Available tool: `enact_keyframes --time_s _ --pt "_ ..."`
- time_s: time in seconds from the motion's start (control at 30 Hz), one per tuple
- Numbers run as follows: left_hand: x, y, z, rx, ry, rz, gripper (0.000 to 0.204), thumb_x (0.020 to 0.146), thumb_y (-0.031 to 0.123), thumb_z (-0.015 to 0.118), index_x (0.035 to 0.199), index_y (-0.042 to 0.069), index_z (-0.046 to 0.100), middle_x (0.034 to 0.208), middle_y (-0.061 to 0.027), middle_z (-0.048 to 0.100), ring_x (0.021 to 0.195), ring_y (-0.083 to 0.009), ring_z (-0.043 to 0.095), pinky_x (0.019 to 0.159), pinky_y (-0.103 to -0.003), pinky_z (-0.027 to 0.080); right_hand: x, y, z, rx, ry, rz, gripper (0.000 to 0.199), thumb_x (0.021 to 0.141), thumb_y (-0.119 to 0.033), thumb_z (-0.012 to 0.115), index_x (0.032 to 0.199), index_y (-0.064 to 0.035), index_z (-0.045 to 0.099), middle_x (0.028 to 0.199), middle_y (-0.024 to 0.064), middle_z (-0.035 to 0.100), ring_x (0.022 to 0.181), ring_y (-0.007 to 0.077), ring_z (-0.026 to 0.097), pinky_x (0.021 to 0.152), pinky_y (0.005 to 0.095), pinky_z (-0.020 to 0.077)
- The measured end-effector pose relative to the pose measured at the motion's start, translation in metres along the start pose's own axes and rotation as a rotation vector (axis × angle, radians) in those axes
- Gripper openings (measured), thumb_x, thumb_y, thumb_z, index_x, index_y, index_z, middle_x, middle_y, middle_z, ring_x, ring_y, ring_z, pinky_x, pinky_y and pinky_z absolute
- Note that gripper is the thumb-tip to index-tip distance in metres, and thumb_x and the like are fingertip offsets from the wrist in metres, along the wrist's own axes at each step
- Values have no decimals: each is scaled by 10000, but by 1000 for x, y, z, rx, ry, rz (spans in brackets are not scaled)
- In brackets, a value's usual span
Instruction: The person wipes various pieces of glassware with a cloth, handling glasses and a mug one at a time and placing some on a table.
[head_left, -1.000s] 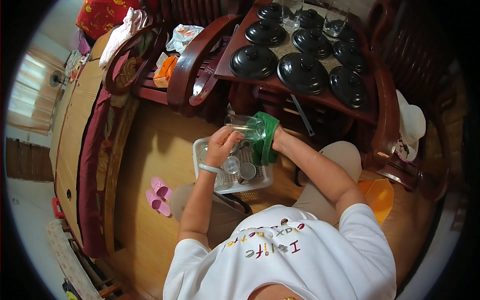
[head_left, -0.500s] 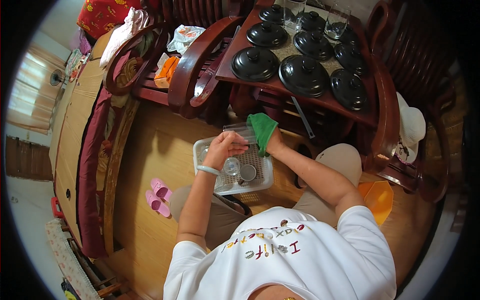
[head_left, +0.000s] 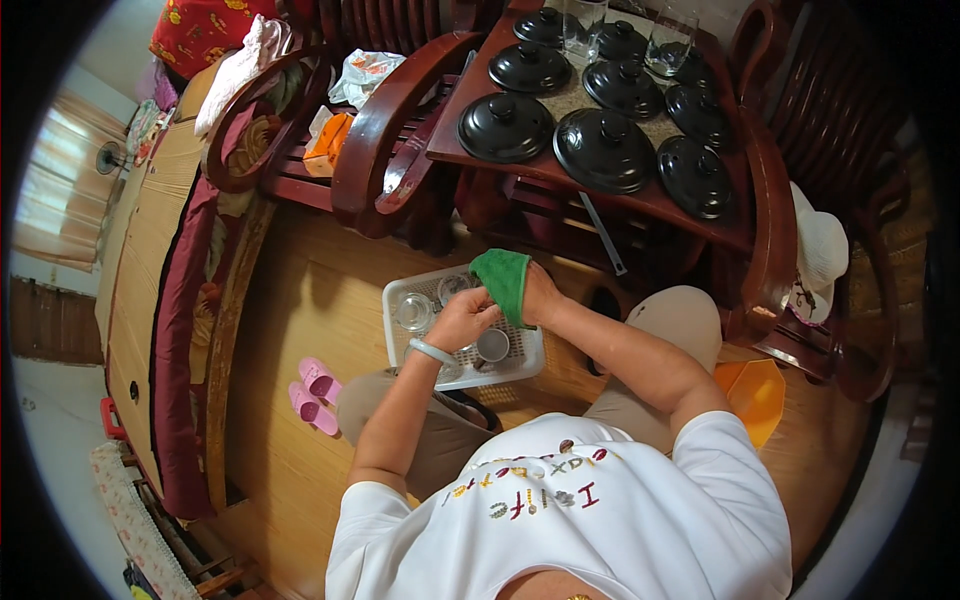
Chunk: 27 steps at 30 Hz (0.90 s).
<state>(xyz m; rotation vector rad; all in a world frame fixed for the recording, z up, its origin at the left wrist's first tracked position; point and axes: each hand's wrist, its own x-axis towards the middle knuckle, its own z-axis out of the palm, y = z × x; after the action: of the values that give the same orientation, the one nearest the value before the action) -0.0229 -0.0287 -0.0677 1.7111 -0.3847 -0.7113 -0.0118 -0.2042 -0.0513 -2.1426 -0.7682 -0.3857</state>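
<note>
Table (head_left: 563, 103): black lids (head_left: 603, 155), clear glasses (head_left: 672, 45) | basket (head_left: 490, 381): glassware (head_left: 413, 311) | floor (head_left: 300, 300): pink slippers (head_left: 313, 409)

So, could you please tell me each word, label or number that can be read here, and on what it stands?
White shirt: multicoloured lettering across the front; I do not copy its wording.
White plastic bag: coloured marks, too small to read.
Orange packet: any print is too small to read.
</note>
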Motion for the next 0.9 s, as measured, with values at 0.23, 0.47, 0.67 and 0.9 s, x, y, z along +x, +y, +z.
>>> enact_keyframes --time_s 0.23,0.47,0.67,0.9 --pt "-9 39 -2 -72 42 168 115 882 72 573 935 -15 628 837 -17 602 748 -79 541 670 -229 450 4 36 -2 295 -293 352 239 756 -185 607 962 -66 590 843 117 637 743 234 609 682 346 478" --pt "-17 43 -29 -86 43 294 104 879 60 560 901 -5 637 924 -58 596 846 -118 547 735 -239 437 9 17 -25 988 -316 949 176 876 -245 541 901 -101 639 858 -10 636 733 114 577 665 268 463" --pt "-14 52 -34 -67 117 402 90 860 26 563 918 -1 627 957 -67 604 910 -126 555 788 -251 445 5 27 -14 1281 -149 1198 230 914 -287 500 934 -113 650 871 12 640 752 133 597 675 275 487" --pt "-15 45 -42 -125 147 113 148 878 29 551 1019 16 595 988 -49 633 842 -129 603 761 -263 484 3 22 2 763 -1 798 183 863 -212 515 922 -71 616 885 83 635 802 213 614 701 346 481"
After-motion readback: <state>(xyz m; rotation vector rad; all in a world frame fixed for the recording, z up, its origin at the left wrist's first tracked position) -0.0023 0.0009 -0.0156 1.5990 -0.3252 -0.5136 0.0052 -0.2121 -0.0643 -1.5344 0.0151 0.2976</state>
